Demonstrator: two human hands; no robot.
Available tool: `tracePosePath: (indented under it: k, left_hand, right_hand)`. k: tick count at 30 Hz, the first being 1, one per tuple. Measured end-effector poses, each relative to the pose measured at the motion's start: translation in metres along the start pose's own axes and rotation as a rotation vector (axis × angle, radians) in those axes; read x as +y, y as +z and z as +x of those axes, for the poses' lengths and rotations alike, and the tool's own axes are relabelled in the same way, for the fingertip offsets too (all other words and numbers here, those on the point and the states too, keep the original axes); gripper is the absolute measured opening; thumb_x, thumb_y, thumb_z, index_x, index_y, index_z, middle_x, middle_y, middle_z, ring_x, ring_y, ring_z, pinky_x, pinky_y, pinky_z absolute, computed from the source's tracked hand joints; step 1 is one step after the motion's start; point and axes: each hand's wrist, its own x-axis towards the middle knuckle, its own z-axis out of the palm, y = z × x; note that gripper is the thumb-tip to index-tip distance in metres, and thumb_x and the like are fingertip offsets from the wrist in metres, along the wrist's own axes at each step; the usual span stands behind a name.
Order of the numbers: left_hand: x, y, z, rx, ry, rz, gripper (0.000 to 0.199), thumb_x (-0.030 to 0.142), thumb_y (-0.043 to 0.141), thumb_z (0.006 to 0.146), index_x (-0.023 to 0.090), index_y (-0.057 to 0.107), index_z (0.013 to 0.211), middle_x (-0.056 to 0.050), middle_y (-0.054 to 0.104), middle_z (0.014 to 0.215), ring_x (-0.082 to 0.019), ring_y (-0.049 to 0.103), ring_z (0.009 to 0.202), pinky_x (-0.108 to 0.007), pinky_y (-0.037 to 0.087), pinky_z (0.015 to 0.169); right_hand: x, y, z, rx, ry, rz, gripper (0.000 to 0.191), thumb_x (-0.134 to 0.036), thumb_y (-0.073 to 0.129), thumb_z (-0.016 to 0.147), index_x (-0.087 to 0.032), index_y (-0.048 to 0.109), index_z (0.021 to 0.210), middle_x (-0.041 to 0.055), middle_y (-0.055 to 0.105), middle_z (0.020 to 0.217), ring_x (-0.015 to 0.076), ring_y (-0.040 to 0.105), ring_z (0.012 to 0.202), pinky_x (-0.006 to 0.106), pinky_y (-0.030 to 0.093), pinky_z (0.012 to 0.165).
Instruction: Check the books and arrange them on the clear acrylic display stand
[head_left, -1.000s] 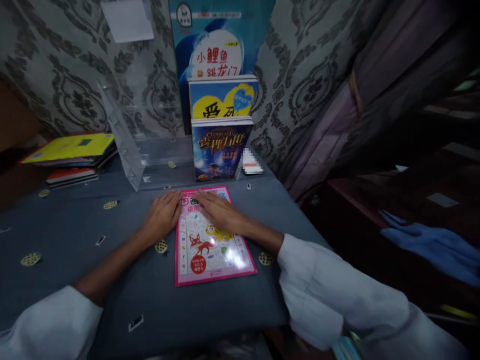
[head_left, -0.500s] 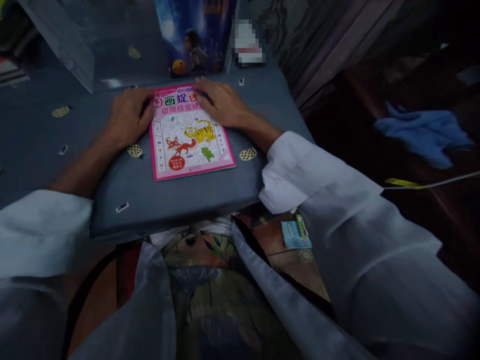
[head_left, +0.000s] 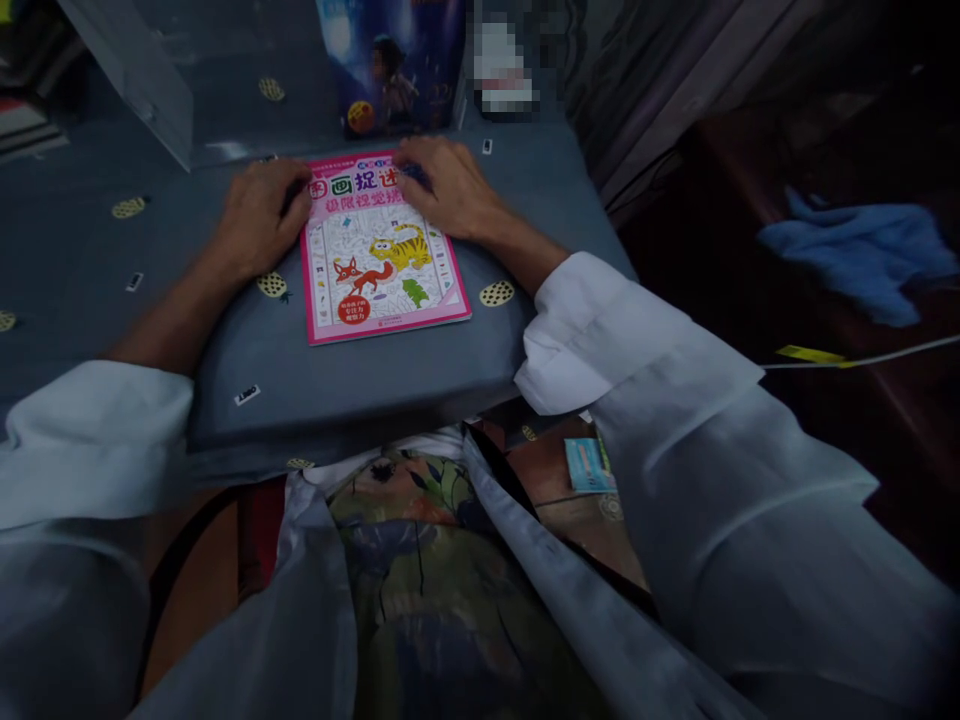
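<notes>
A pink book point(head_left: 386, 255) with a cartoon fox and a striped yellow cat on its cover lies flat and closed on the dark grey-blue tablecloth point(head_left: 360, 375). My left hand point(head_left: 261, 212) touches its upper left edge, thumb and fingers curved around the corner. At the upper right corner, my right hand point(head_left: 450, 192) rests with its fingers bent over the book's edge and part of the cover title. Both hands hold the book at its top corners; some fingertips are hard to see in the dim light.
Behind the book stands a dark blue illustrated box or book point(head_left: 397, 75), beside a clear panel point(head_left: 142, 85). A blurred white item point(head_left: 504, 75) is at the back right. Stacked books point(head_left: 26, 120) sit far left, and a blue cloth point(head_left: 862, 250) lies at the right.
The whole view has shifted slightly, so the book and table appear a little higher. My hands keep nearly the same places at the book's top corners.
</notes>
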Motion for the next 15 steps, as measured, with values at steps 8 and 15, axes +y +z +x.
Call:
tracePosePath:
  k: [8,15]
  left_hand:
    - [-0.015,0.013,0.004,0.113,0.097,-0.035,0.039,0.029,0.039,0.1,0.011,0.058,0.129,-0.012,0.063,0.135,-0.025,0.056,0.128,-0.043,0.04,0.113]
    - [-0.025,0.021,0.005,0.123,0.124,0.003,0.046,0.035,0.033,0.1,0.017,0.058,0.134,-0.012,0.059,0.144,-0.027,0.052,0.135,-0.049,0.041,0.112]
  right_hand:
    - [0.002,-0.002,-0.004,0.061,-0.046,-0.061,0.033,-0.034,0.052,0.099,-0.018,0.063,0.125,0.0081,0.067,0.134,0.024,0.057,0.128,0.045,0.042,0.112]
    - [0.006,-0.012,-0.004,0.055,-0.005,0.03,0.037,-0.013,0.047,0.093,-0.018,0.066,0.125,0.0078,0.072,0.127,0.0236,0.065,0.117,0.044,0.049,0.105]
